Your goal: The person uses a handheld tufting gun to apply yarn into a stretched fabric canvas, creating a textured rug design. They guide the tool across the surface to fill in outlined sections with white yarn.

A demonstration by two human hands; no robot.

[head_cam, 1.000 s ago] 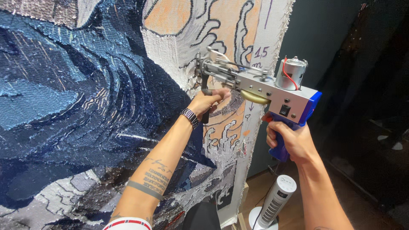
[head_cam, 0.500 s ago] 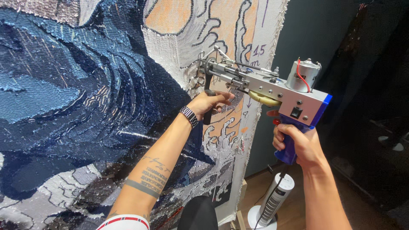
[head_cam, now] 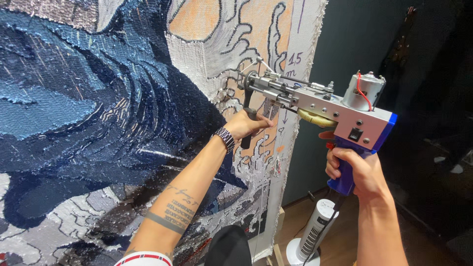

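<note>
Pressing a tufting gun point(head_cam: 315, 106) against the stretched cloth point(head_cam: 305, 59) at upper centre, a person is clenching its black front handle in the left hand point(head_cam: 249, 125) and its blue grip in the right hand point(head_cam: 357, 170). Blue yarn is filling the left of the frame, while the outlined strip at the cloth's right edge is standing mostly bare.

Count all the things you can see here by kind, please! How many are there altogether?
Hands: 2, the left hand on the front handle and the right hand on the blue grip
Tufting gun: 1
Tufted rug on its cloth: 1
Bracelet: 1
White tower fan: 1
Total: 6
</note>
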